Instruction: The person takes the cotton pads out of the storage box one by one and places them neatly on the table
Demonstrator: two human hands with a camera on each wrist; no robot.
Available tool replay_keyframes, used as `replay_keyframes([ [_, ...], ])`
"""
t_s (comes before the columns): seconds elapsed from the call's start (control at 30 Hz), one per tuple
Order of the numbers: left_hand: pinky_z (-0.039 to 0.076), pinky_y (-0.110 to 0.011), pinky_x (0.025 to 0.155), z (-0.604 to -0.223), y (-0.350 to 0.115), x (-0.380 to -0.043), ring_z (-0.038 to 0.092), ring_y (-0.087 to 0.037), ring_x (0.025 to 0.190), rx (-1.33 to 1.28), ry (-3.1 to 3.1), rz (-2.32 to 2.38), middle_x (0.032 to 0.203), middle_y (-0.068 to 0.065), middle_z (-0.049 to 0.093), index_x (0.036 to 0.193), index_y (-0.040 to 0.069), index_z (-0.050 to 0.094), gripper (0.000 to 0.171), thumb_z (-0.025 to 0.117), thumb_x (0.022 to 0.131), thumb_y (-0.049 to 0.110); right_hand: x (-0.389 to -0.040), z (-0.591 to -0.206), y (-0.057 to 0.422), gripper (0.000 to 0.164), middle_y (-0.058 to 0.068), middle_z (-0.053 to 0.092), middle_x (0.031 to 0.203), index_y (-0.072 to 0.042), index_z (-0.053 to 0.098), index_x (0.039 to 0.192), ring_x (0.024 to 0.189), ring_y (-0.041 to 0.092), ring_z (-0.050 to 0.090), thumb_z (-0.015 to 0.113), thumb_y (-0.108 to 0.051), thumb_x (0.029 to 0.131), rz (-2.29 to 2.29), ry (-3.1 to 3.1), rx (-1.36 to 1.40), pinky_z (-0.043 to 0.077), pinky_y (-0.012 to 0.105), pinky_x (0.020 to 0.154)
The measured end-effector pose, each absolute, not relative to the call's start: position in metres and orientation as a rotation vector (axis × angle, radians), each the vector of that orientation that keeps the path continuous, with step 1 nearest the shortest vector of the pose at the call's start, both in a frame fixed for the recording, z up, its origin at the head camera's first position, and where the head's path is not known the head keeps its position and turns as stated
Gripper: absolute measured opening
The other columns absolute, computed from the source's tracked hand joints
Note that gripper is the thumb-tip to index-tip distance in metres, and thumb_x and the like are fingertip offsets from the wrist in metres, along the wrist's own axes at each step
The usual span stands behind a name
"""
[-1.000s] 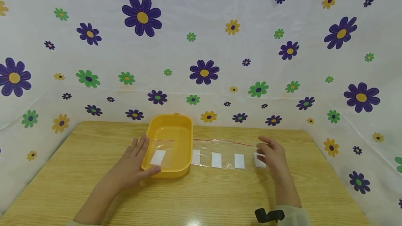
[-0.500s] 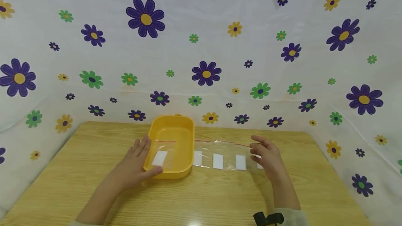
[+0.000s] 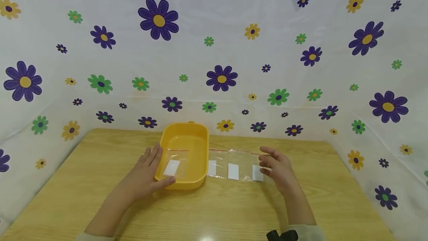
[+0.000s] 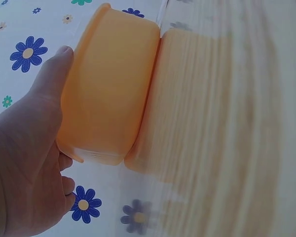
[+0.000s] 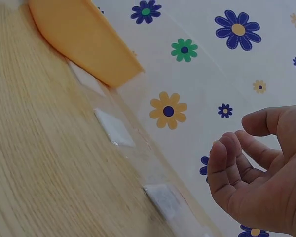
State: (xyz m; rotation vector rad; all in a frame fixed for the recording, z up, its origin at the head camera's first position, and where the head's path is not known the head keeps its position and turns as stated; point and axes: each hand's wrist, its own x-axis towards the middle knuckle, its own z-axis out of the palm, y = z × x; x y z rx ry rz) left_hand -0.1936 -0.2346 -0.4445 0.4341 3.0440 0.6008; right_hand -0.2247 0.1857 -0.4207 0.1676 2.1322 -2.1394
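A yellow plastic tray (image 3: 191,185) stands at the back of the table. My left hand (image 3: 147,174) rests on its left side, fingers straight along the rim and thumb over the front edge. Inside the tray lies a clear zip bag with a white card (image 3: 172,167). More clear zip bags (image 3: 246,161) with red seal lines and white cards (image 3: 233,172) lie in a row to the tray's right. My right hand (image 3: 276,166) hovers over the row's right end with loosely bent fingers and holds nothing, as the right wrist view shows. It hides the bags beneath it.
The wooden table (image 3: 207,211) reaches back to a white cloth backdrop (image 3: 187,55) printed with flowers. The same cloth forms walls at the left and right. A black device (image 3: 282,235) is by the right sleeve at the bottom edge.
My right hand has moved left along the row of bags, now covering the rightmost card seen earlier. The left hand keeps its place on the tray. The head view has shifted slightly.
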Motion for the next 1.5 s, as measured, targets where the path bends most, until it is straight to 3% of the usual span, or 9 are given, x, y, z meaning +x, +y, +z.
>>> replay_keyframes([
  [0.73, 0.012, -0.062, 0.121, -0.440, -0.234, -0.191, 0.004, -0.046, 0.152, 0.440, 3.050, 0.600, 0.167, -0.018, 0.004, 0.159, 0.000, 0.010, 0.114, 0.050, 0.086, 0.078, -0.227, -0.399, 0.108, 0.032, 0.007, 0.059, 0.106, -0.005, 0.061, 0.129, 0.088, 0.019, 0.059, 0.060, -0.010, 0.097, -2.115, 2.018, -0.043, 0.057, 0.029, 0.079],
  [1.5, 0.011, -0.062, 0.120, -0.447, -0.235, -0.196, 0.002, -0.046, 0.152, 0.444, 3.055, 0.581, 0.168, -0.017, 0.002, 0.159, 0.000, 0.009, 0.112, 0.051, 0.087, 0.076, -0.229, -0.385, 0.031, 0.034, 0.007, 0.058, 0.107, -0.006, 0.061, 0.131, 0.086, 0.018, 0.057, 0.061, -0.012, 0.098, -2.018, 1.866, -0.197, 0.058, 0.027, 0.078],
])
